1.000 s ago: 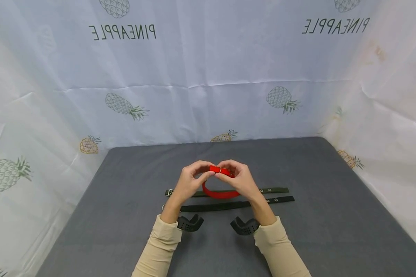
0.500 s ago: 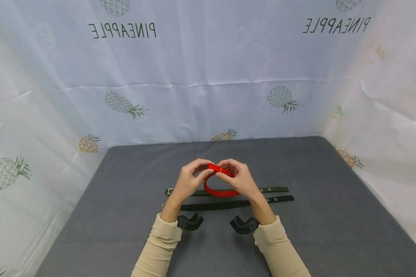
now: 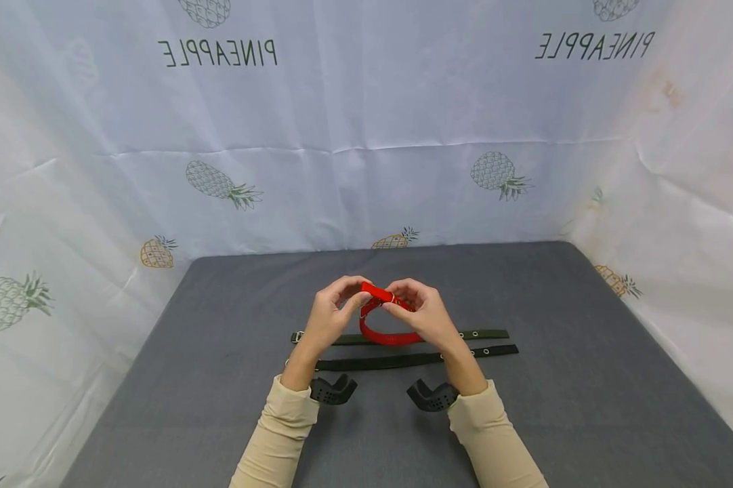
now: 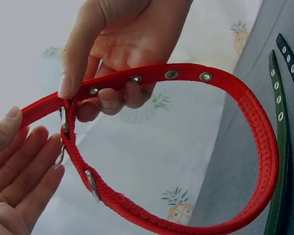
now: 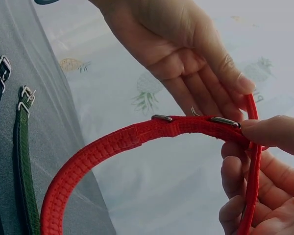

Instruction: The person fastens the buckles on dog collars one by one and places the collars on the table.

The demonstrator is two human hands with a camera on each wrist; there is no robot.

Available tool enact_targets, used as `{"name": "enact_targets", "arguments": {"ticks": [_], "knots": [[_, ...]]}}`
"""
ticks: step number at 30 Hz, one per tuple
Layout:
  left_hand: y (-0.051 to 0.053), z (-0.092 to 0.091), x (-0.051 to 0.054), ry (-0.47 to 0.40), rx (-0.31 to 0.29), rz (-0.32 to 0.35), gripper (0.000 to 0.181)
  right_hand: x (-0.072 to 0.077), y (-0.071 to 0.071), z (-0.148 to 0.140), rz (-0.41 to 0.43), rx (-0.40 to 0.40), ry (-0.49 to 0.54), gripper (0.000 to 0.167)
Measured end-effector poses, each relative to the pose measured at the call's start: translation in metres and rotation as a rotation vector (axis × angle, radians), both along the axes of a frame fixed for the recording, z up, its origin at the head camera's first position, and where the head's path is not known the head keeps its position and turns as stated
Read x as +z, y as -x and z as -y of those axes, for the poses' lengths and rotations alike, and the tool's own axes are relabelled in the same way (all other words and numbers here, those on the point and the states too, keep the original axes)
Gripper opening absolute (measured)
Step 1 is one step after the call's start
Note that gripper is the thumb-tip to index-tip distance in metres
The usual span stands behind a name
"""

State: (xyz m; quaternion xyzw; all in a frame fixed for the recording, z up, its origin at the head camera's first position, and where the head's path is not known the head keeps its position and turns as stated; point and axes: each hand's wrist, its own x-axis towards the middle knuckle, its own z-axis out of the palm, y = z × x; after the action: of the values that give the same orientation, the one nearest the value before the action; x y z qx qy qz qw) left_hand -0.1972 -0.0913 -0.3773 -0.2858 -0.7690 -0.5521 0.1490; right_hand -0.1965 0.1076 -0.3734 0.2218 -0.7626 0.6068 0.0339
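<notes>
Both hands hold a red collar (image 3: 392, 338) in a loop above the table. Its free end passes through the metal buckle (image 5: 225, 122). My left hand (image 3: 331, 313) pinches that end between thumb and fingers. Close beside the buckle, my right hand (image 3: 426, 316) grips the eyelet part of the strap, its thumb on top, as the left wrist view shows. A metal ring (image 4: 91, 184) sits farther along the band. Beneath the loop lie an olive green collar (image 3: 487, 334) and a black collar (image 3: 372, 364), both stretched out flat and partly hidden by the hands and the loop.
The two flat collars lie side by side on the grey tabletop (image 3: 238, 305). A white curtain (image 3: 354, 190) printed with pineapples encloses the back and sides. Black camera mounts (image 3: 334, 391) stick out from both wrists.
My left hand has moved slightly left and up, drawing more of the red strap's end out past the buckle. The right hand has stayed nearly still.
</notes>
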Motion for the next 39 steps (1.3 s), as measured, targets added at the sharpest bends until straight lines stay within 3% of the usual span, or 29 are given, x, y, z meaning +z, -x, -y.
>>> {"name": "enact_targets", "arguments": {"ticks": [6, 10, 15, 22, 27, 39], "knots": [[0.0004, -0.0011, -0.0014, -0.015, -0.052, 0.079, 0.030, 0.0001, -0.0008, 0.0011, 0.003, 0.024, 0.019, 0.023], [0.0016, -0.0044, -0.0054, 0.023, -0.079, 0.121, 0.039, -0.0019, -0.0007, 0.0008, -0.007, 0.044, 0.029, 0.021], [0.0025, -0.0061, -0.0075, 0.062, -0.055, 0.091, 0.033, -0.0031, 0.0004, -0.0004, -0.027, 0.048, 0.054, 0.020], [0.0009, -0.0067, -0.0042, -0.008, -0.022, 0.002, 0.029, -0.0004, -0.0007, 0.0006, -0.040, 0.047, 0.092, 0.019], [0.0001, -0.0072, -0.0025, -0.042, -0.021, -0.025, 0.030, 0.0013, -0.0021, 0.0005, -0.022, 0.039, 0.067, 0.019], [0.0000, -0.0076, -0.0025, 0.011, 0.004, -0.070, 0.027, 0.0010, -0.0029, 0.0006, -0.019, 0.028, 0.019, 0.019]]}}
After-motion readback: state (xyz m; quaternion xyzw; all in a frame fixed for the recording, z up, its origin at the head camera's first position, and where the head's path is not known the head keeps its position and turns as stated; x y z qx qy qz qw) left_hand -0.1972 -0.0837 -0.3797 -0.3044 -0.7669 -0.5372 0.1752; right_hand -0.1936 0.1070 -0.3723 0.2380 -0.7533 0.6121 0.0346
